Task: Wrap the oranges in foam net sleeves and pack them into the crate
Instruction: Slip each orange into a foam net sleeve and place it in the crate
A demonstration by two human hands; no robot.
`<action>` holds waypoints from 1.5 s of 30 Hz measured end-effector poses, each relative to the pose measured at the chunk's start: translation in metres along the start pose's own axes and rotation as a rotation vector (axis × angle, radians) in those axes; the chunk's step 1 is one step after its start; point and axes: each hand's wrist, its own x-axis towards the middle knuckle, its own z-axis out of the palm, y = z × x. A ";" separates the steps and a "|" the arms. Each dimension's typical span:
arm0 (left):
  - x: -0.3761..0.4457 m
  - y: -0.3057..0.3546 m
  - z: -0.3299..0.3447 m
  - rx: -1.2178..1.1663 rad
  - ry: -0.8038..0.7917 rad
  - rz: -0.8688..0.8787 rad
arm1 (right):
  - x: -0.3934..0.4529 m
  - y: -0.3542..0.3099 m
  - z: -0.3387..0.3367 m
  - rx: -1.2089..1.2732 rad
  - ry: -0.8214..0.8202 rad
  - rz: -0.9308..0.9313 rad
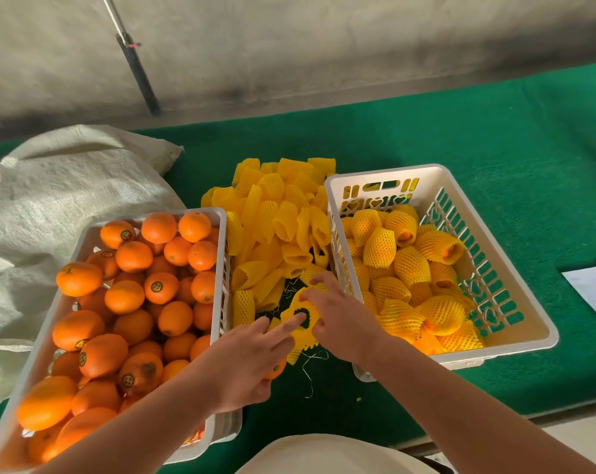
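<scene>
Hands meet low in the middle of the view, over the gap between two white crates. The left hand (252,357) cups an orange (276,369) beneath its palm (only a sliver of the fruit shows at the hand's right edge), while its index finger stretches forward into the mouth of a yellow foam net sleeve (298,318). The right hand (341,316) pinches the far and right edge of that same sleeve between thumb and fingers, so the opening is spread wide and the green cloth shows through it. Both grips are thus closed on something: the left on the orange, the right on the sleeve.

Just beyond the hands lies a loose heap of empty foam net sleeves (276,217), piled on the green-covered desk (495,138) between the crates. A few stray white threads (312,367) lie on the cloth near the held sleeve.

To the left, the crate of bare oranges (218,268) is heaped full, and several fruits carry small round stickers. To the right, the packing crate (515,313), with slotted and heart-cut walls, holds a good many wrapped oranges (409,265), each in a yellow sleeve, some with orange skin showing at the open ends.

Farther out, a pale woven sack (67,186) slumps behind the left crate, a sheet of white paper (594,289) lies at the desk's right edge, and a dark pole (137,70) leans against the grey wall (324,46) behind.
</scene>
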 end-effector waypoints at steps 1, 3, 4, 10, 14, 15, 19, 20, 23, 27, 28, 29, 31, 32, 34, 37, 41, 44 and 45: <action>0.000 -0.002 -0.001 0.036 -0.023 0.036 | 0.000 -0.001 0.000 -0.008 -0.006 -0.008; 0.003 -0.004 -0.002 0.075 -0.062 0.064 | 0.000 -0.003 0.000 -0.018 -0.017 -0.021; 0.004 -0.004 -0.002 0.081 -0.080 0.065 | 0.000 -0.004 0.001 -0.019 -0.020 -0.025; 0.008 -0.015 0.003 -0.018 -0.107 -0.042 | -0.001 -0.002 -0.001 -0.025 -0.015 -0.012; 0.008 -0.023 0.004 -0.182 -0.063 -0.156 | -0.001 -0.002 0.002 -0.047 0.024 -0.011; 0.009 -0.023 0.004 -0.238 -0.049 -0.192 | -0.001 -0.002 0.004 -0.055 0.030 -0.020; 0.011 -0.019 0.003 -0.503 -0.023 -0.343 | -0.002 -0.008 0.011 -0.074 0.032 -0.050; 0.011 -0.017 0.003 -0.572 -0.026 -0.371 | -0.003 -0.010 0.013 -0.081 0.031 -0.052; 0.013 -0.014 0.001 -0.864 -0.044 -0.469 | -0.005 -0.015 0.019 -0.114 0.014 -0.058; 0.017 -0.007 -0.006 -1.479 -0.001 -0.641 | -0.010 -0.015 0.029 -0.093 0.018 -0.074; 0.017 -0.005 -0.008 -1.643 0.035 -0.701 | -0.011 -0.014 0.031 -0.070 0.030 -0.083; 0.018 -0.003 -0.008 -1.792 0.076 -0.751 | -0.013 -0.014 0.032 -0.042 0.043 -0.090; 0.019 0.002 -0.004 -2.005 0.169 -0.820 | -0.016 -0.014 0.033 0.005 0.082 -0.101; 0.020 0.004 -0.003 -2.092 0.217 -0.846 | -0.017 -0.014 0.033 0.020 0.106 -0.103; 0.022 0.010 0.001 -2.245 0.307 -0.879 | -0.018 -0.015 0.034 0.056 0.134 -0.075; 0.026 0.016 0.004 -2.388 0.392 -0.899 | -0.017 -0.016 0.038 0.093 0.163 -0.032; 0.030 0.021 0.007 -2.355 0.421 -0.920 | -0.016 -0.016 0.042 0.134 0.177 -0.016; 0.032 0.023 0.010 -2.216 0.411 -0.918 | -0.015 -0.016 0.044 0.154 0.181 -0.021; 0.032 0.023 0.011 -2.182 0.413 -0.913 | -0.015 -0.016 0.045 0.162 0.183 -0.025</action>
